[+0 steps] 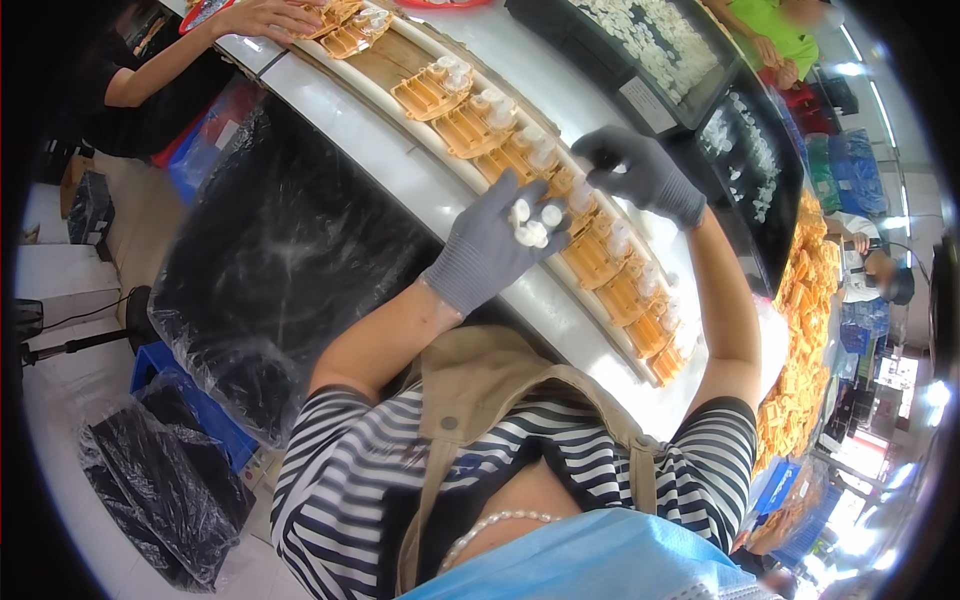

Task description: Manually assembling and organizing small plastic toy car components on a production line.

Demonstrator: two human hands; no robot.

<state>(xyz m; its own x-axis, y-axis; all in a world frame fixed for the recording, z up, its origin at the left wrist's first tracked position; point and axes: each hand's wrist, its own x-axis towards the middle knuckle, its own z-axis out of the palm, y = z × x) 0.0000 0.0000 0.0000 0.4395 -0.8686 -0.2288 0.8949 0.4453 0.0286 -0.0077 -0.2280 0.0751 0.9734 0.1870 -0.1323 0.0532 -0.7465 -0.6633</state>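
My left hand (492,243), in a grey glove, is turned palm up with its fingers curled around several small white round pieces (532,226). My right hand (640,172), gloved in grey too, has thumb and fingers bent together above the far side of a row of parts; what they pinch, if anything, is too small to make out. Under and between both hands run orange plastic housings (465,132), ribbed and open on top. Clear or whitish pieces (497,108) sit at their far ends. The housings lie along a long pale track (420,150) on the white table (370,165).
Black trays (668,125) of small white pieces stand beyond the track. Orange parts (800,340) are heaped at the right. Another person's hand (265,18) touches housings at upper left; someone in green (775,40) sits across. Black plastic sheeting (290,240) covers something at my left.
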